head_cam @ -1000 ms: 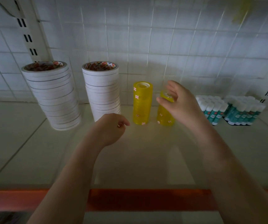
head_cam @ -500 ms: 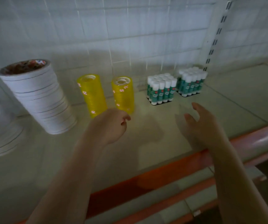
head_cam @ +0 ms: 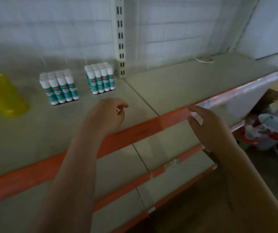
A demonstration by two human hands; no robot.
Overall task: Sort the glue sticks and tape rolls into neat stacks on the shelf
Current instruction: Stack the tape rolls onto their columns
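Two blocks of teal-and-white glue sticks stand upright on the shelf (head_cam: 176, 84): the left block (head_cam: 59, 88) and the right block (head_cam: 100, 78). A stack of yellow tape rolls (head_cam: 4, 95) shows blurred at the far left edge. My left hand (head_cam: 106, 113) hovers over the shelf near its front, fingers loosely curled, holding nothing. My right hand (head_cam: 208, 128) hangs in front of the orange shelf edge (head_cam: 134, 132), fingers relaxed and empty.
A slotted upright post (head_cam: 120, 36) divides the back wall. A flat round white thing (head_cam: 204, 59) lies at the shelf's back right. Lower shelves with orange edges (head_cam: 121, 192) sit below. Red-and-white packaged goods (head_cam: 267, 130) lie on the floor to the right.
The view swung right, so the white tape stacks left the frame. My right hand left the yellow tape stack and dropped past the shelf's front edge. My left hand stayed loosely curled.
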